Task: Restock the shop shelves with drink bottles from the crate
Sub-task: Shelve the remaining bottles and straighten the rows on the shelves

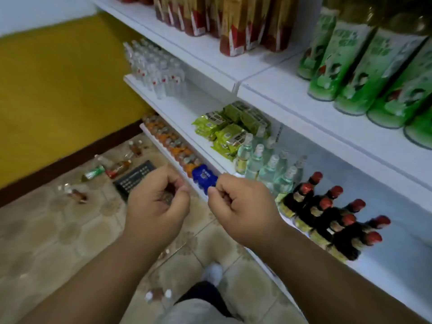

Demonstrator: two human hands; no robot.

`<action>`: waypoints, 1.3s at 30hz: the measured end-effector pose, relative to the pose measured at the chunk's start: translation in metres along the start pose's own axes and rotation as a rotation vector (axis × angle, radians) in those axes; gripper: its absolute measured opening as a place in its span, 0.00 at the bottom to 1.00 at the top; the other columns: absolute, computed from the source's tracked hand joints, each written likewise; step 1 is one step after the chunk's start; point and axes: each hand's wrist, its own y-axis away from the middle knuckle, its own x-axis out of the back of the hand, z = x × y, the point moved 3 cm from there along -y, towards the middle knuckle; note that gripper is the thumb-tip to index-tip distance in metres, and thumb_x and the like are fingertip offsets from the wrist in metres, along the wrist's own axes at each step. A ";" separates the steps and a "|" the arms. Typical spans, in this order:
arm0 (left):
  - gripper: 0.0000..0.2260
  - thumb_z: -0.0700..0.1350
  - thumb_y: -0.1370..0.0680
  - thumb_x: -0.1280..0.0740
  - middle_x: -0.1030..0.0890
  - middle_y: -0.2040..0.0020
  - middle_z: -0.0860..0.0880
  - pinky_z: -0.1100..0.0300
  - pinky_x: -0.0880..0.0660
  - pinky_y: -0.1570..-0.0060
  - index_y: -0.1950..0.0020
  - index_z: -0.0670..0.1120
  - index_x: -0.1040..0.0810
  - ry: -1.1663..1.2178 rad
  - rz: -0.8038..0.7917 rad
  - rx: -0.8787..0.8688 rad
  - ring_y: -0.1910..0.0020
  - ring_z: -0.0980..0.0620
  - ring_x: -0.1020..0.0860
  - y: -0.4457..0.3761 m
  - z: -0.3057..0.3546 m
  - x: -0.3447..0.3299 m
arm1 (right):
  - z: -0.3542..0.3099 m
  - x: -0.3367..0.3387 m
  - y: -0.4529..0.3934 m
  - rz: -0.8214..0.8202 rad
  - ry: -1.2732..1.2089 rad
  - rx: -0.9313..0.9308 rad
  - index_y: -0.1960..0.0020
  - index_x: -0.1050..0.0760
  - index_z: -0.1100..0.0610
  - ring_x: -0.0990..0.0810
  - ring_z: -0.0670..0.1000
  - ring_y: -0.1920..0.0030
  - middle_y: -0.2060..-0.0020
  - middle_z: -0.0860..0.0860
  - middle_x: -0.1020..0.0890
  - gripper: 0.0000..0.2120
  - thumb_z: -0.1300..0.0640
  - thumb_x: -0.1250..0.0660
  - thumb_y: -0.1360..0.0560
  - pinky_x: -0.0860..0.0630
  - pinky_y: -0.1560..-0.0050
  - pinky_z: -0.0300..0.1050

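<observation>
From the head view, both hands hang in front of white flat-board shelves (177,108), apart from each other. The left hand (155,204) has its fingers curled in toward the palm; something small and brownish may sit inside the curl, but the blur hides it, so I cannot tell whether it holds anything. The right hand (243,206) is curled into a loose fist, thumb against forefinger, with nothing visible in it.

The dark plastic crate (134,180), with a gridded top, sits on the patterned beige tiled floor (46,230), partly hidden behind the left hand. Small clear bottles (112,168) with amber or green contents lie scattered on the tiles beside it.

On the middle shelf stand dark glossy bottles with red caps (332,216), pale green glass bottles with white caps (264,164) and crinkled green foil packets (229,129). Farther along it stand clear bottles (156,71). A lower shelf carries a row of orange-labelled bottles (173,143) and a blue wrapped pack (204,177). Tall green cylinders (364,71) and red-and-gold boxes (233,24) fill the upper shelf.
</observation>
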 end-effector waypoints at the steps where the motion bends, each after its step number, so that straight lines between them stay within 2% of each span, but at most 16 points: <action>1: 0.04 0.47 0.27 0.37 0.22 0.61 0.59 0.72 0.33 0.66 0.60 0.56 0.27 -0.039 -0.011 0.016 0.63 0.61 0.25 0.015 -0.003 0.010 | -0.005 -0.011 0.009 -0.027 -0.032 -0.009 0.65 0.35 0.53 0.31 0.52 0.73 0.75 0.50 0.30 0.16 0.54 0.35 0.21 0.32 0.74 0.54; 5: 0.02 0.48 0.27 0.37 0.23 0.57 0.55 0.64 0.29 0.65 0.60 0.55 0.26 -0.115 0.002 0.102 0.60 0.58 0.24 0.058 -0.019 0.038 | -0.023 -0.045 0.034 -0.133 -0.050 -0.002 0.65 0.37 0.52 0.31 0.50 0.72 0.74 0.47 0.33 0.15 0.52 0.38 0.22 0.33 0.73 0.52; 10: 0.04 0.48 0.28 0.37 0.23 0.64 0.54 0.67 0.30 0.66 0.60 0.49 0.24 -0.142 0.021 0.162 0.63 0.56 0.24 0.093 -0.042 0.059 | -0.043 -0.089 0.053 -0.196 -0.034 0.009 0.64 0.35 0.53 0.32 0.50 0.71 0.73 0.47 0.33 0.15 0.56 0.34 0.22 0.39 0.71 0.46; 12: 0.04 0.47 0.28 0.36 0.23 0.65 0.54 0.64 0.30 0.66 0.61 0.49 0.24 -0.141 0.026 0.176 0.64 0.55 0.24 0.102 -0.053 0.072 | -0.054 -0.107 0.060 -0.224 -0.031 0.008 0.65 0.32 0.56 0.31 0.52 0.71 0.73 0.49 0.31 0.13 0.57 0.34 0.23 0.36 0.71 0.47; 14: 0.04 0.46 0.28 0.36 0.23 0.65 0.53 0.61 0.30 0.66 0.61 0.48 0.24 -0.143 0.037 0.202 0.64 0.54 0.25 0.113 -0.068 0.090 | -0.067 -0.130 0.063 -0.243 -0.021 -0.007 0.64 0.29 0.59 0.29 0.55 0.71 0.72 0.52 0.28 0.12 0.58 0.33 0.23 0.30 0.70 0.53; 17: 0.03 0.41 0.29 0.34 0.23 0.65 0.53 0.59 0.29 0.66 0.62 0.47 0.25 -0.146 0.036 0.236 0.63 0.54 0.25 0.138 -0.097 0.121 | -0.086 -0.170 0.073 -0.284 0.003 -0.079 0.62 0.29 0.58 0.27 0.56 0.69 0.71 0.53 0.26 0.11 0.55 0.34 0.23 0.26 0.67 0.57; 20: 0.03 0.42 0.29 0.35 0.23 0.64 0.53 0.54 0.27 0.64 0.62 0.48 0.25 -0.157 -0.007 0.294 0.62 0.54 0.25 0.168 -0.138 0.151 | -0.104 -0.222 0.089 -0.311 0.002 -0.170 0.59 0.28 0.54 0.26 0.52 0.68 0.70 0.50 0.25 0.09 0.51 0.36 0.23 0.23 0.65 0.56; 23: 0.05 0.45 0.28 0.37 0.23 0.64 0.51 0.47 0.26 0.65 0.62 0.45 0.25 -0.206 -0.091 0.248 0.63 0.50 0.25 0.188 -0.170 0.171 | -0.116 -0.273 0.102 -0.340 -0.016 -0.268 0.57 0.28 0.50 0.26 0.46 0.67 0.68 0.46 0.24 0.08 0.46 0.39 0.25 0.23 0.64 0.52; 26: 0.03 0.39 0.28 0.35 0.23 0.65 0.49 0.51 0.27 0.64 0.62 0.42 0.25 -0.178 -0.113 0.264 0.64 0.50 0.26 0.203 -0.190 0.181 | -0.119 -0.310 0.116 -0.349 -0.032 -0.282 0.56 0.28 0.50 0.27 0.43 0.67 0.68 0.43 0.26 0.05 0.50 0.34 0.25 0.26 0.65 0.46; 32: 0.04 0.35 0.28 0.34 0.24 0.65 0.48 0.62 0.30 0.64 0.62 0.42 0.24 -0.165 -0.112 0.312 0.64 0.52 0.27 0.234 -0.221 0.168 | -0.094 -0.335 0.148 -0.420 -0.003 -0.286 0.54 0.28 0.48 0.26 0.44 0.63 0.64 0.43 0.24 0.03 0.53 0.34 0.26 0.25 0.64 0.47; 36: 0.04 0.34 0.27 0.32 0.23 0.63 0.53 0.69 0.30 0.62 0.60 0.42 0.23 -0.145 -0.130 0.352 0.62 0.59 0.25 0.256 -0.264 0.128 | -0.038 -0.371 0.177 -0.418 -0.012 -0.351 0.54 0.28 0.47 0.27 0.41 0.63 0.61 0.43 0.24 0.05 0.49 0.34 0.27 0.31 0.65 0.42; 38: 0.05 0.35 0.25 0.30 0.23 0.60 0.57 0.73 0.30 0.58 0.58 0.44 0.21 -0.151 -0.185 0.395 0.59 0.64 0.24 0.272 -0.301 0.101 | 0.002 -0.407 0.199 -0.441 0.000 -0.399 0.55 0.28 0.49 0.28 0.43 0.63 0.61 0.44 0.24 0.08 0.47 0.33 0.27 0.32 0.65 0.41; 39: 0.05 0.36 0.25 0.29 0.22 0.59 0.56 0.73 0.30 0.55 0.57 0.45 0.20 -0.160 -0.219 0.412 0.58 0.63 0.24 0.283 -0.324 0.085 | 0.025 -0.430 0.212 -0.458 0.005 -0.428 0.54 0.28 0.50 0.28 0.43 0.63 0.60 0.45 0.24 0.09 0.46 0.32 0.26 0.33 0.65 0.40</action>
